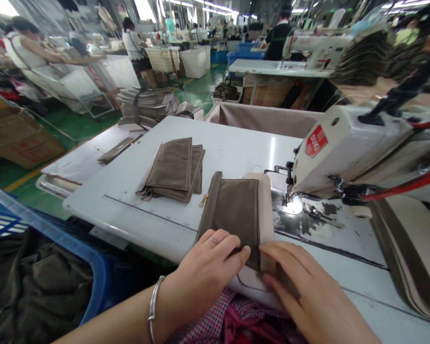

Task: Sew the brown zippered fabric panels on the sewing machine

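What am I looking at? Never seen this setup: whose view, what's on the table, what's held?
There's no robot: the single picture comes from a head-worn camera looking forward and down at a person's bare hands. The left hand rests on a brown panel; the right hand is at its near right corner, where a beige piece shows beneath. How firmly either grips is unclear. Also on the white table: a stack of brown pieces to the left, a sewing machine to the right.
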`<state>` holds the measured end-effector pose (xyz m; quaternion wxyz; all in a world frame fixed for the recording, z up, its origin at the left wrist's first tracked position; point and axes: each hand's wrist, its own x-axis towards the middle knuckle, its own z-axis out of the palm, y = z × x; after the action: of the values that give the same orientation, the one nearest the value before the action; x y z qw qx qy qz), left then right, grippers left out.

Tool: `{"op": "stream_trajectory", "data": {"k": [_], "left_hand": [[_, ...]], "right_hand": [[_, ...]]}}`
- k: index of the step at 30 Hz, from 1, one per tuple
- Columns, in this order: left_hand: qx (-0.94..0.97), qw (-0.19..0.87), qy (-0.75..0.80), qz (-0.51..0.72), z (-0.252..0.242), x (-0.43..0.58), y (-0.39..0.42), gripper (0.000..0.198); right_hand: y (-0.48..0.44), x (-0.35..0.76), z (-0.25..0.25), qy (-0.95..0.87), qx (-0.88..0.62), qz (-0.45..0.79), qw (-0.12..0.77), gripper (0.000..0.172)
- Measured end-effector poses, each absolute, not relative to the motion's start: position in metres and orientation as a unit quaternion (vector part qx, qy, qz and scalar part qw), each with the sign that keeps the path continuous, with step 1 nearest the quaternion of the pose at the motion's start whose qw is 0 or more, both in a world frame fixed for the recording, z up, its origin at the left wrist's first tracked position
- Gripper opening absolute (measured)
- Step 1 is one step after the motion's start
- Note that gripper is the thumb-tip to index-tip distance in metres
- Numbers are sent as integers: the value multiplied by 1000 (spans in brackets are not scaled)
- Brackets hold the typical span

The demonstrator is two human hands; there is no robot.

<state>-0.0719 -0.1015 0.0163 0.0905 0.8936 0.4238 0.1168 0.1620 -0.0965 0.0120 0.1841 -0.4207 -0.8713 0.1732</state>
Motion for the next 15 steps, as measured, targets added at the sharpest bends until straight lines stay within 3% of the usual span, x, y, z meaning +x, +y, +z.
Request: {"op": "stream_trajectory", "data": {"k": [3, 6, 8, 11, 15], "left_hand": [[859, 33, 496, 124, 21, -85, -99, 43], [830, -46, 530, 166, 31, -95, -98, 29], [851, -82, 467, 224, 39, -92, -99, 26], [884, -100, 320, 327, 48, -76, -101, 30], [837, -70, 338, 425, 38, -62, -104, 31]], "right_hand": [[-92, 147, 0, -865, -452, 97, 195, 45], [-95, 130, 0, -862, -468, 37, 191, 55], [-96, 120, 3, -849, -494, 19, 184, 49], [-94, 115, 8, -829, -520, 36, 202, 26], [-94, 141, 8, -779, -546, 121, 283, 20]]}}
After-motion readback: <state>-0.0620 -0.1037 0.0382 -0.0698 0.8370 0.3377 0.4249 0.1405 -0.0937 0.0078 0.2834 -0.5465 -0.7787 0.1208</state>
